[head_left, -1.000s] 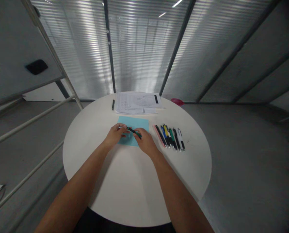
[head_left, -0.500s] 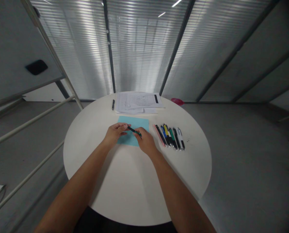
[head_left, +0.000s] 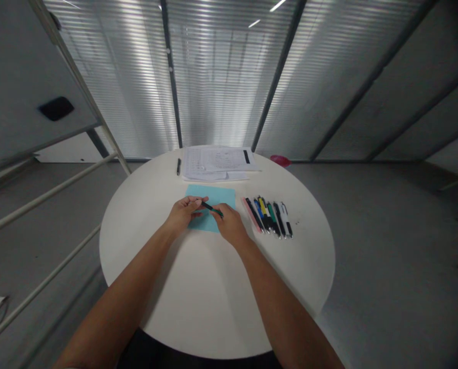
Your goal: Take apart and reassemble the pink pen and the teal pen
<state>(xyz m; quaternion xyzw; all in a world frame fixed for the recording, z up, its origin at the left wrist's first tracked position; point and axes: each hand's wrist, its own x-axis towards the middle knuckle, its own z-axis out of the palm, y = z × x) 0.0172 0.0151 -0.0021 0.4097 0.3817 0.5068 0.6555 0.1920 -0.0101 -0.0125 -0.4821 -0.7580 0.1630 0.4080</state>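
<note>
I noted the left hand point(head_left: 183, 215) and right hand point(head_left: 229, 225) pinching a dark green pen point(head_left: 212, 208) in their fingers above the blue sheet point(head_left: 213, 195), six pens point(head_left: 269, 216) lying untouched right of that sheet.

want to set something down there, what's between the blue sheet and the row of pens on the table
In the head view, only a narrow strip of bare white table separates the blue sheet from the row of pens; nothing lies in it.
</note>
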